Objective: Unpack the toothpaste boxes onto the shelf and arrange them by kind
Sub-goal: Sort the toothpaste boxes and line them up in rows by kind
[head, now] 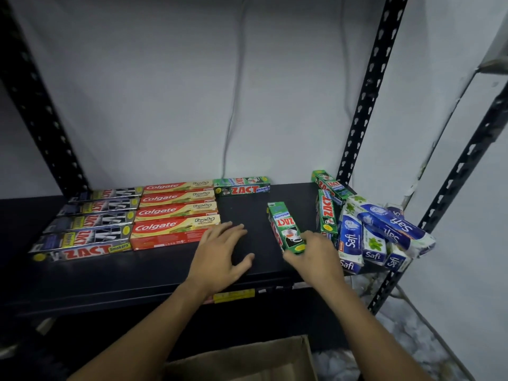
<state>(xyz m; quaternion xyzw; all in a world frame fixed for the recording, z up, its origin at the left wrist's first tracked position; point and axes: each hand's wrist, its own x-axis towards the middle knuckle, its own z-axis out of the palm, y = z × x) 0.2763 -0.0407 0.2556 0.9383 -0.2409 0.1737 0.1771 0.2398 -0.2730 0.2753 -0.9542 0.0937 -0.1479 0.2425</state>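
Two hands reach over the black shelf [165,273]. The right hand [316,257] holds the near end of a green Zact box [284,224]: its thumb is on one side and its fingers [316,237] are curled round the other, clamped on it. The box points away from those fingertips toward the wall.

The left hand [220,254] lies palm down on the shelf, fingers [231,229] spread apart and holding nothing. Their tips are just beside the nearest of four Colgate boxes [176,213], which lie in a row. Farther left of these fingers is a row of black Zact Smokers boxes [85,237].

Beyond the left fingertips, at the back, a second green Zact box [242,186] lies crosswise. Right of the right fingers stand two more green Zact boxes [327,213], against a loose heap of Safi boxes [384,232]. A cardboard box [247,361] sits below the wrists.
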